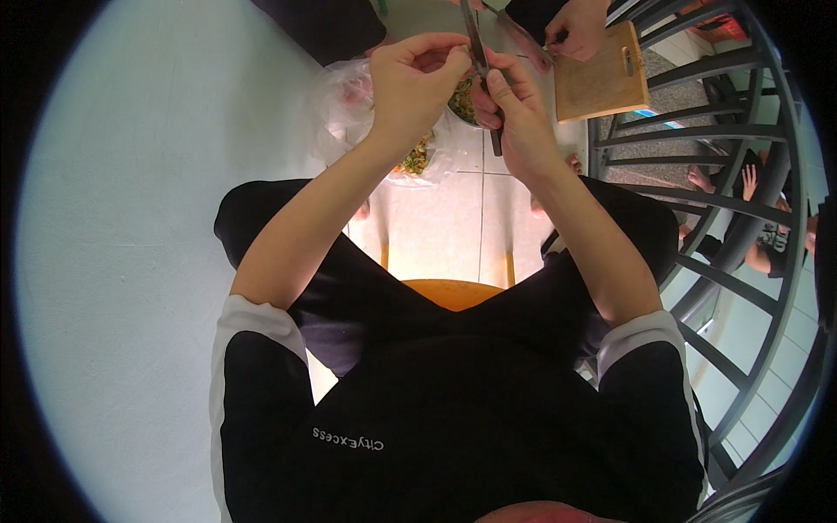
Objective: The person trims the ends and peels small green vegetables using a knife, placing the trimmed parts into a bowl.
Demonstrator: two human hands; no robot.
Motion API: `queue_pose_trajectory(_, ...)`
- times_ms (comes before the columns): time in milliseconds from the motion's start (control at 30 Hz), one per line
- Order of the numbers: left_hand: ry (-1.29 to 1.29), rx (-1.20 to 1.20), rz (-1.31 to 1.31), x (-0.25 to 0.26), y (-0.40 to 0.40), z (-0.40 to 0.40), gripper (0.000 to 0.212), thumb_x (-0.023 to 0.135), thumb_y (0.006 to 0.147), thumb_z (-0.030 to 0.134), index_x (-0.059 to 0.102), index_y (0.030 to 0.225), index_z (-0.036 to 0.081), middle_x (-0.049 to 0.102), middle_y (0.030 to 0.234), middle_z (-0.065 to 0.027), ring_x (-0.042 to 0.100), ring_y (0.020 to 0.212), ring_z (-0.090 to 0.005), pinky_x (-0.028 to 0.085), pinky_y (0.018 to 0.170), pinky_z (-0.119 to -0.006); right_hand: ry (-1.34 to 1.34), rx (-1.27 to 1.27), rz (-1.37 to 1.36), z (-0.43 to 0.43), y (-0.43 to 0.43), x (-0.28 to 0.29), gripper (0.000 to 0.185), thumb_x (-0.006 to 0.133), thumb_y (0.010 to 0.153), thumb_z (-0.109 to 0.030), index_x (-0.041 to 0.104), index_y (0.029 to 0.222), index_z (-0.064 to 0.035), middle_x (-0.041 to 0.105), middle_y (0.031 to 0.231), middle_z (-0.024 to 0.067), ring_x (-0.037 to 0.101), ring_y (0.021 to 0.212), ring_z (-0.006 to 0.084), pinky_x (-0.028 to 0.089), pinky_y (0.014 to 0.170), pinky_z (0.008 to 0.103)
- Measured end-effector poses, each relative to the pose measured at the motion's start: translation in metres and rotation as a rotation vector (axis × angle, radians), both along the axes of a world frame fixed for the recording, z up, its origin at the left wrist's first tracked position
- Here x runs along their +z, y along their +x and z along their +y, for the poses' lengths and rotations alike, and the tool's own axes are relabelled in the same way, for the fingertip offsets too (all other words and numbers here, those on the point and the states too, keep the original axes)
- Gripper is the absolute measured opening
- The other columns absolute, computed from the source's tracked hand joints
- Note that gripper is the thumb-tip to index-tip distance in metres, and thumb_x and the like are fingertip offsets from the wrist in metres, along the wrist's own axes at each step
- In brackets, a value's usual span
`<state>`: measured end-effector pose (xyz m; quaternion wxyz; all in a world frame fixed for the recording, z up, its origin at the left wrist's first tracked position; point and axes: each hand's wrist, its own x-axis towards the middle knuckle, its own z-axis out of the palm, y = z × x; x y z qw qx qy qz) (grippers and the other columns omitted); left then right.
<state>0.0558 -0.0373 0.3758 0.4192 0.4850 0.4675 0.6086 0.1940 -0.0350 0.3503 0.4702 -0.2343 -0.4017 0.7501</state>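
My right hand point(523, 111) is closed around the dark handle of a knife point(475, 36), its blade pointing away from me. Close against the blade, the thumb and fingers of my left hand point(418, 75) pinch a small pale piece point(467, 50), mostly hidden and too small to name. Below my hands, a metal bowl of chopped vegetables point(461, 103) shows partly between them. A clear plastic bag point(441, 171) with chopped green and orange vegetables point(413, 157) lies on the floor under my left wrist.
Across from me, another person's hand point(582, 29) is beside a second blade point(523, 34). A wooden cutting board point(598, 88) leans by the dark metal railing point(693, 134) on my right. People sit beyond the bars. A white wall point(131, 229) rises at left; a wooden stool point(454, 292) is under me.
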Motion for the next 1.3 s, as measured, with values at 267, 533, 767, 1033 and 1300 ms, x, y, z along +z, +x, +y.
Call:
queue_pose_trajectory(267, -0.021, -0.047, 0.008, 0.002, -0.001, 0.002, 0.018, 0.059, 0.084, 0.006, 0.064, 0.098, -0.004, 0.066, 0.084, -0.0091, 0.063, 0.077, -0.0126, 0.050, 0.071, -0.023, -0.061, 0.069, 0.060, 0.004, 0.005, 0.000, 0.026, 0.041, 0.097, -0.022, 0.046, 0.121, -0.0124, 0.037, 0.068, -0.0024, 0.031, 0.056, 0.0053, 0.027, 0.051, 0.0186)
queue_pose_trajectory(533, -0.041, -0.070, -0.058, 0.003, -0.004, 0.006, 0.020, 0.060, 0.085, 0.009, 0.063, 0.101, -0.003, 0.066, 0.088, -0.0091, 0.063, 0.081, -0.0136, 0.050, 0.073, -0.024, -0.097, 0.153, 0.116, 0.003, 0.005, 0.006, 0.028, 0.040, 0.097, -0.023, 0.044, 0.123, -0.0122, 0.038, 0.068, -0.0026, 0.032, 0.055, 0.0056, 0.027, 0.051, 0.0194)
queue_pose_trajectory(767, -0.029, -0.112, -0.077, 0.000, -0.009, 0.008, 0.023, 0.064, 0.082, 0.008, 0.063, 0.103, -0.003, 0.066, 0.093, -0.0093, 0.063, 0.083, -0.0137, 0.050, 0.077, -0.025, -0.108, 0.110, 0.109, 0.007, 0.008, 0.005, 0.032, 0.045, 0.095, -0.020, 0.044, 0.127, -0.0114, 0.045, 0.070, 0.0011, 0.035, 0.055, 0.0061, 0.030, 0.049, 0.0183)
queue_pose_trajectory(1033, -0.066, -0.063, -0.027, 0.003, -0.011, 0.007, 0.025, 0.069, 0.078, 0.007, 0.063, 0.100, -0.003, 0.067, 0.090, -0.0091, 0.062, 0.080, -0.0125, 0.050, 0.075, -0.024, -0.109, 0.072, 0.028, 0.006, 0.007, 0.004, 0.037, 0.045, 0.095, -0.018, 0.044, 0.131, -0.0094, 0.048, 0.070, 0.0011, 0.035, 0.055, 0.0063, 0.031, 0.050, 0.0190)
queue_pose_trajectory(1300, -0.065, 0.006, 0.005, -0.009, -0.018, 0.005, 0.020, 0.068, 0.078, 0.008, 0.065, 0.092, -0.005, 0.067, 0.083, -0.0101, 0.065, 0.074, -0.0136, 0.052, 0.068, -0.023, -0.010, 0.170, -0.140, 0.002, 0.004, 0.009, 0.043, 0.043, 0.096, -0.018, 0.035, 0.138, -0.0108, 0.042, 0.068, -0.0007, 0.031, 0.055, 0.0060, 0.028, 0.049, 0.0184)
